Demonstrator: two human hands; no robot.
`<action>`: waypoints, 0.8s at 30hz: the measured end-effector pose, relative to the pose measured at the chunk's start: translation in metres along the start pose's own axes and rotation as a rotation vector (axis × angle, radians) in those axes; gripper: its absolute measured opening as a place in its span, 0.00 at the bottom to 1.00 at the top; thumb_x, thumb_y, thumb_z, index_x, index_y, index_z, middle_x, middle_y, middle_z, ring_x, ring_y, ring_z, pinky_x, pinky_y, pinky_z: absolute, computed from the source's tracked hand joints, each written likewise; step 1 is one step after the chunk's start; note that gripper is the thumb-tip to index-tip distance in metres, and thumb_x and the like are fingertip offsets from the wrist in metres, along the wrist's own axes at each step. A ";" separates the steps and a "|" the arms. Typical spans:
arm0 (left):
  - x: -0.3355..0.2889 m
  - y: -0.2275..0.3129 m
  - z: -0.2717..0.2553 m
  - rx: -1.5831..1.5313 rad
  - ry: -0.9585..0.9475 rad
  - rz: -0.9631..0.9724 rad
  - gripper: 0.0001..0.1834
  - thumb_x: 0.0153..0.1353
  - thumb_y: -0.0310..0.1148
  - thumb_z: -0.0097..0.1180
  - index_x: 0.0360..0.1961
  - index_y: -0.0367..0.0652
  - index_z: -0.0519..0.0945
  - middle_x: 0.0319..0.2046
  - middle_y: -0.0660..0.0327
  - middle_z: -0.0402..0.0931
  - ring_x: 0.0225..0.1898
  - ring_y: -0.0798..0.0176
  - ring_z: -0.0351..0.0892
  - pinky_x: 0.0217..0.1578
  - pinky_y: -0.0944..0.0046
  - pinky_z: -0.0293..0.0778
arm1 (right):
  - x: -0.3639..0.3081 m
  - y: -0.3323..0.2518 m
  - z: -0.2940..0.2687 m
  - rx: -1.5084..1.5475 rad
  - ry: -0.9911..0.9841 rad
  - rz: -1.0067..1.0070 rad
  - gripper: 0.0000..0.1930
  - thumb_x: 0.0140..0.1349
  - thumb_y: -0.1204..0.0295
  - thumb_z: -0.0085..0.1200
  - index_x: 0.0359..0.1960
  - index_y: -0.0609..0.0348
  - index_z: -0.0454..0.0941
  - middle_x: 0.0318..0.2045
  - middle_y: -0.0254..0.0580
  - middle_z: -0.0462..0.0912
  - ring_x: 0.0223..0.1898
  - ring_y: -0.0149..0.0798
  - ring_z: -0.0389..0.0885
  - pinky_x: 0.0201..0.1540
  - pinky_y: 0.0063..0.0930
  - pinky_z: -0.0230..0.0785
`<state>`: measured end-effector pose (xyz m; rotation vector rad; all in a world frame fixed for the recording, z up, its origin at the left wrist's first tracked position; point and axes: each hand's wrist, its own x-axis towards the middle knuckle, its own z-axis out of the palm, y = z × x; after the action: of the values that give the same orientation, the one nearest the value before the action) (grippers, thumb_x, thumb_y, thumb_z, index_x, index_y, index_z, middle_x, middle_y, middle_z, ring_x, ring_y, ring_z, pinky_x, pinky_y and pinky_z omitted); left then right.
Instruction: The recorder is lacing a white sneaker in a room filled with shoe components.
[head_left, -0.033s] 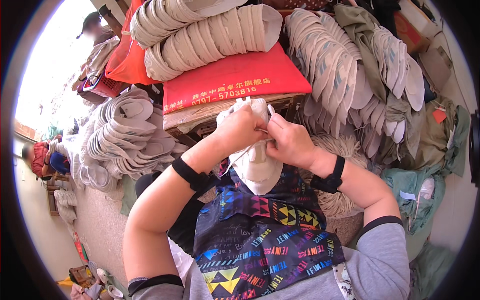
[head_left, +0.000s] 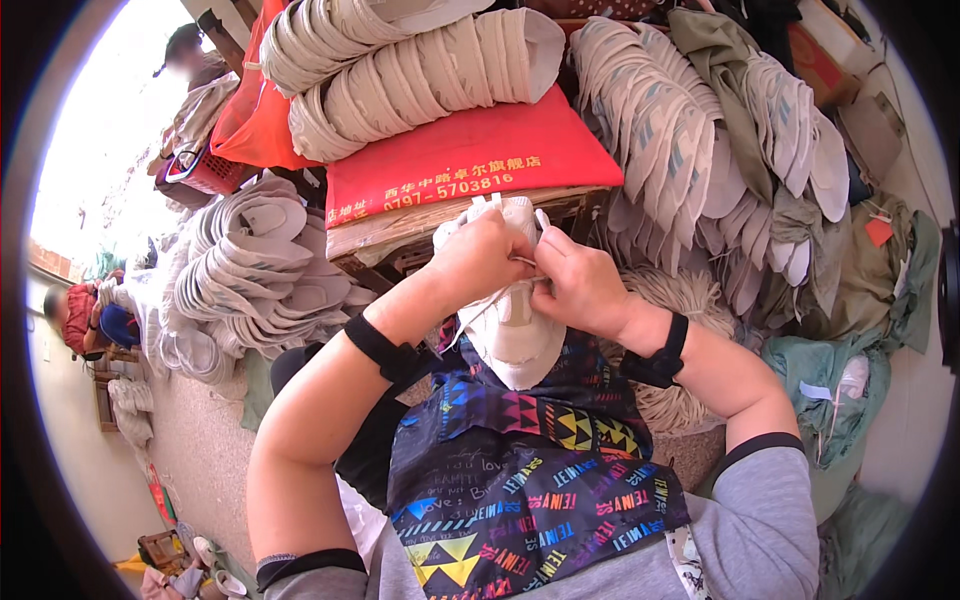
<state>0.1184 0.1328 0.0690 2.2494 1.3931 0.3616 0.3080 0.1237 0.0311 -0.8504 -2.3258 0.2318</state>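
1. The white shoe upper [head_left: 510, 330] sits over the lap, in front of the wooden bench [head_left: 400, 245], with both hands on its top part.
2. The left hand [head_left: 480, 262] is closed around the upper from the left and should hold it firm, so the cloth does not twist.
3. The right hand [head_left: 578, 285] pinches together on the white lace [head_left: 527, 262], just beside the left fingers. Pull in short, even moves.
4. Keep the toe end below the grip hanging free.
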 end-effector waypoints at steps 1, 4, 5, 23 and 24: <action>0.000 0.001 0.000 -0.001 -0.001 0.002 0.10 0.51 0.39 0.67 0.34 0.48 0.86 0.36 0.50 0.75 0.39 0.49 0.77 0.42 0.55 0.74 | 0.000 -0.001 0.000 0.019 0.005 0.021 0.13 0.44 0.74 0.56 0.34 0.59 0.73 0.34 0.45 0.72 0.28 0.50 0.80 0.28 0.41 0.75; -0.001 0.003 0.003 -0.121 -0.071 -0.111 0.10 0.51 0.36 0.67 0.33 0.43 0.85 0.33 0.52 0.77 0.37 0.50 0.78 0.40 0.57 0.74 | 0.001 0.008 -0.001 0.086 -0.033 0.003 0.12 0.46 0.75 0.56 0.33 0.60 0.71 0.34 0.47 0.71 0.28 0.51 0.79 0.28 0.42 0.74; -0.004 -0.001 0.010 -0.126 0.017 -0.035 0.10 0.52 0.34 0.66 0.32 0.41 0.84 0.32 0.53 0.77 0.35 0.52 0.78 0.39 0.58 0.74 | 0.001 0.014 -0.003 0.134 -0.077 -0.036 0.10 0.49 0.75 0.56 0.32 0.62 0.70 0.33 0.48 0.71 0.28 0.52 0.78 0.28 0.42 0.73; -0.060 -0.002 0.050 -0.450 0.568 -0.235 0.10 0.54 0.28 0.67 0.34 0.38 0.78 0.29 0.63 0.68 0.25 0.71 0.69 0.28 0.69 0.71 | 0.009 -0.030 -0.011 0.424 0.133 0.022 0.03 0.62 0.81 0.51 0.30 0.67 0.71 0.28 0.45 0.70 0.28 0.44 0.74 0.33 0.35 0.69; -0.061 0.001 0.051 -0.458 0.572 -0.239 0.09 0.54 0.27 0.66 0.33 0.37 0.79 0.29 0.63 0.68 0.24 0.70 0.69 0.28 0.70 0.72 | 0.014 -0.034 -0.015 0.425 0.130 0.023 0.03 0.62 0.81 0.51 0.30 0.67 0.71 0.28 0.45 0.70 0.28 0.44 0.74 0.33 0.35 0.69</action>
<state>0.1152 0.0655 0.0270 1.6444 1.6179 1.1750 0.2919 0.1049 0.0625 -0.6562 -2.0405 0.6346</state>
